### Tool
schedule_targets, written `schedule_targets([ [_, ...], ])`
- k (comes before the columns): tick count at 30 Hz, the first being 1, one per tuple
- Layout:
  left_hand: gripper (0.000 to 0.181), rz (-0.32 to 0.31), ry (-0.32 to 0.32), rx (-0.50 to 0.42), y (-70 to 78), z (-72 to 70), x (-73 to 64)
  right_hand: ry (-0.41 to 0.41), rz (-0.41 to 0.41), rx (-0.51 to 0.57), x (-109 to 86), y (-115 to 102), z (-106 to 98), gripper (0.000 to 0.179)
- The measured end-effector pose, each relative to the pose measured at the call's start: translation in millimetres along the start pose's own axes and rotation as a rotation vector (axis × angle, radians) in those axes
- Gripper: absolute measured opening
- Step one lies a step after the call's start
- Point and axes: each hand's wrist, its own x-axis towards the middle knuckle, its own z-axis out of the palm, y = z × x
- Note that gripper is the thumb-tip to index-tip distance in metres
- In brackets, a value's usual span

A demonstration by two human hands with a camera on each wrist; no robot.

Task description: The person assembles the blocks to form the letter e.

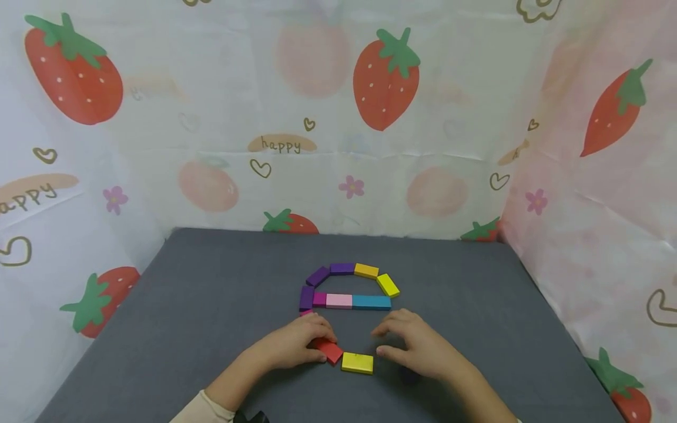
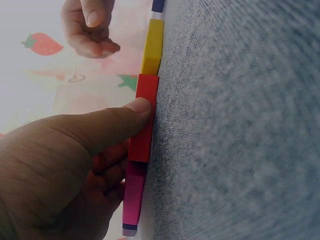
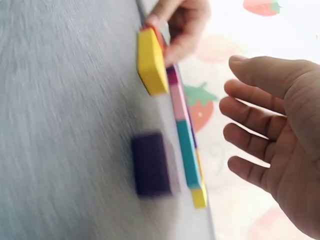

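My left hand (image 1: 296,341) pinches a red block (image 1: 330,351) lying on the dark grey cloth; in the left wrist view the thumb (image 2: 137,106) presses on its side. Against the red block's right end lies a yellow block (image 1: 357,363). A magenta block (image 2: 134,192) adjoins its other end, mostly covered by the hand in the head view. My right hand (image 1: 418,346) hovers right of the yellow block, fingers apart and loosely bent, holding nothing. Beneath it stands a dark purple block (image 3: 151,165), largely hidden in the head view.
Beyond the hands, purple blocks (image 1: 342,268), an orange-yellow block (image 1: 366,271) and a yellow block (image 1: 388,285) form an arch. Across its base run a magenta block (image 1: 319,300), a pink block (image 1: 339,301) and a blue block (image 1: 372,302). Strawberry-print cloth walls (image 1: 328,194) surround the table.
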Motion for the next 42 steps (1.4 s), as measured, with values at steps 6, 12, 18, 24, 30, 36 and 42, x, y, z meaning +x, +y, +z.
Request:
schedule_targets([
  [6, 0.030, -0.017, -0.006, -0.003, -2.1, -0.2, 0.5, 0.006, 0.012, -0.027, -13.5, 14.3, -16.3, 0.025],
  [12, 0.030, -0.023, -0.010, -0.005, -2.5, -1.5, -0.5, -0.006, 0.010, -0.027, -23.6, 29.9, -20.4, 0.026],
  [18, 0.030, -0.030, -0.008, -0.002, -2.6, -3.6, -0.9, -0.043, -0.008, 0.043, -28.3, 40.8, -18.1, 0.028],
  [24, 0.029, -0.029, -0.015, -0.008, -1.1, -3.6, -1.1, -0.095, -0.027, 0.075, -32.4, 49.4, -14.4, 0.032],
  [30, 0.029, -0.037, -0.018, -0.007, -0.4, -2.9, -1.7, -0.141, -0.043, 0.093, -35.1, 55.6, -8.3, 0.034],
  [36, 0.029, -0.038, -0.020, -0.004, -0.8, -2.5, -0.6, -0.152, -0.058, 0.083, -36.7, 58.7, -3.4, 0.034],
  [42, 0.030, -0.042, -0.027, -0.008, -0.3, -0.7, -0.9, -0.167, -0.039, 0.071, -39.7, 58.0, -2.3, 0.037],
])
